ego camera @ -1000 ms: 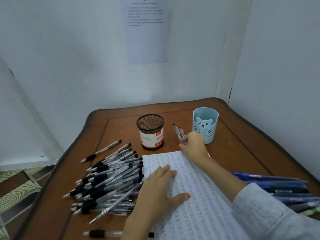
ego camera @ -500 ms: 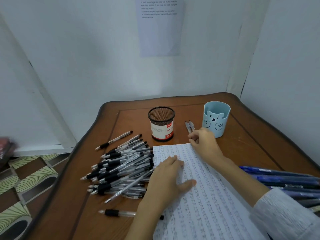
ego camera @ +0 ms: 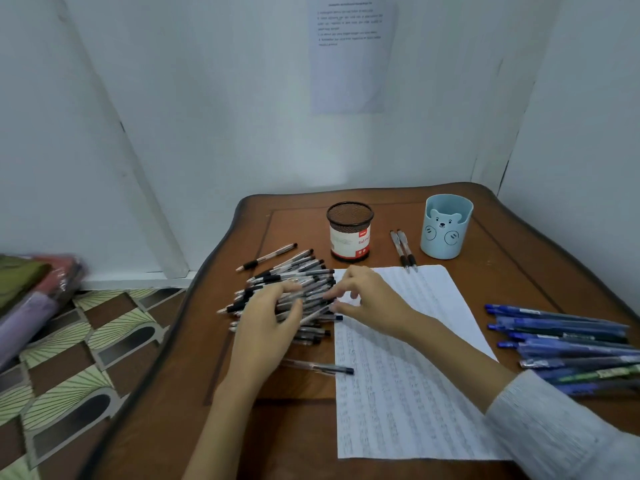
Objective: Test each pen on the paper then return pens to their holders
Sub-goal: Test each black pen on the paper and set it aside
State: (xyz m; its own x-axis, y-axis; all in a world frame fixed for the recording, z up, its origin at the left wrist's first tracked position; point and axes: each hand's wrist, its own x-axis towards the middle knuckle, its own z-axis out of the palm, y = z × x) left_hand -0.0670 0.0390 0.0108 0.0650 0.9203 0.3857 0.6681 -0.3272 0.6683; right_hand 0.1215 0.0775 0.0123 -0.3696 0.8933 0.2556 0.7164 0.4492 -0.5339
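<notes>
on the table (ego camera: pixel 512 271), we rest our left hand (ego camera: pixel 266 327) on the pen pile (ego camera: pixel 298 271), fingers apart; our right hand (ego camera: pixel 370 303) curls at the pile's edge beside the paper (ego camera: pixel 415 375); we cannot tell its grip.

The left hand (ego camera: pixel 273 323) has slid off the paper (ego camera: pixel 415 375) onto the pile of black pens (ego camera: pixel 311 275), and the right hand (ego camera: pixel 370 303) has come from the two pens (ego camera: pixel 403 251) by the blue holder (ego camera: pixel 445 226) to that pile's right edge.
</notes>
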